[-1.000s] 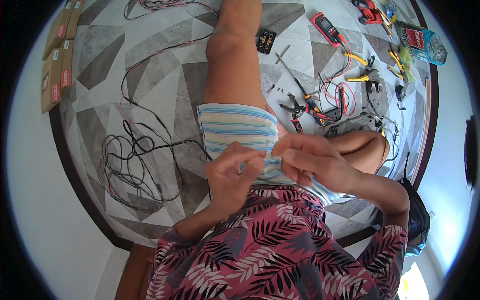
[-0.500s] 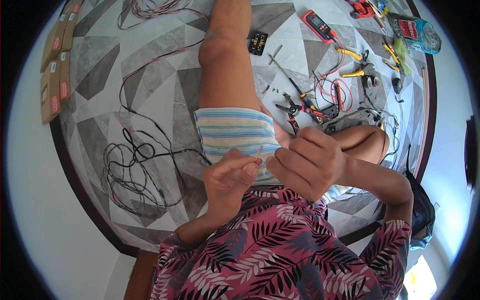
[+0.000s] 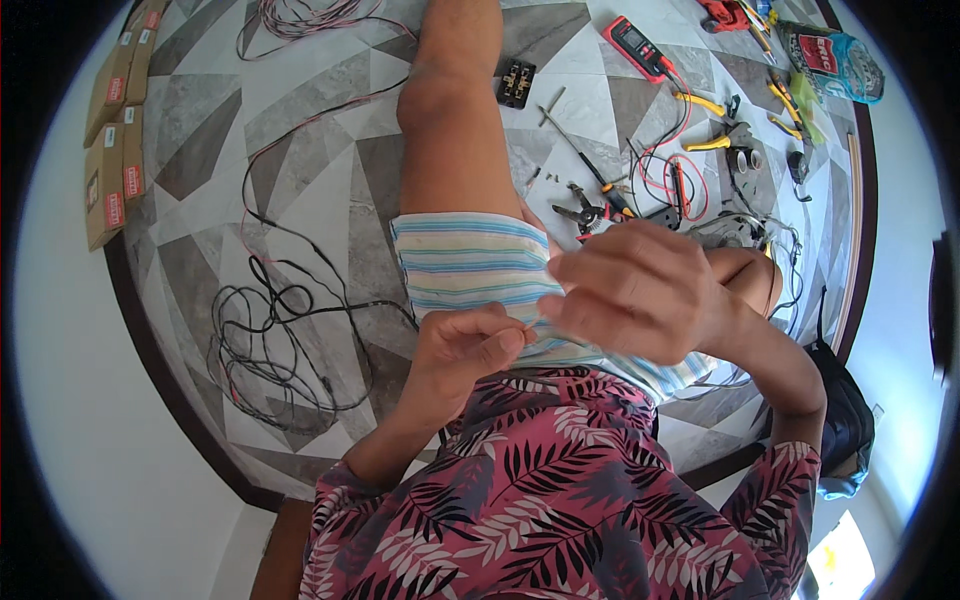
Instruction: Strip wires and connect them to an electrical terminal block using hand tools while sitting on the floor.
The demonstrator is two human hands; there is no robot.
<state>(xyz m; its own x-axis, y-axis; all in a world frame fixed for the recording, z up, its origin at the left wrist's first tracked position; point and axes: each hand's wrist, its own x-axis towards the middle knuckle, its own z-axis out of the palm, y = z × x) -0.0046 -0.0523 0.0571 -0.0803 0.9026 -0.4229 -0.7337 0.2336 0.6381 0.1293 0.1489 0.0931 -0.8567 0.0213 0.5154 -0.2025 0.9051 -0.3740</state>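
Over my lap, my left hand [image 3: 465, 350] is closed in a pinch, thumb against bent forefinger. A short, thin, pale wire end [image 3: 535, 321] sticks out from its fingertips. My right hand [image 3: 640, 290] is beside it, fingers curled and blurred by motion, with the fingertips close to the wire end. Whether they grip the wire I cannot make out. Beyond the right hand, wire strippers [image 3: 583, 212] lie on the floor, their handles partly hidden behind that hand. Striped shorts [image 3: 475, 260] lie beneath both hands.
A tangled black cable [image 3: 280, 345] lies at left, with cardboard boxes [image 3: 105, 185] along the wall. At right are a red multimeter [image 3: 640, 48], a screwdriver [image 3: 600, 185], yellow-handled pliers [image 3: 708, 144] and a black bag [image 3: 835, 410]. A black terminal block [image 3: 516, 83] lies beside my leg.
My right hand has risen slightly and shifted right, now blurred, covering more of the wire strippers' handles. My left hand has moved a little right and down, still pinching the wire.
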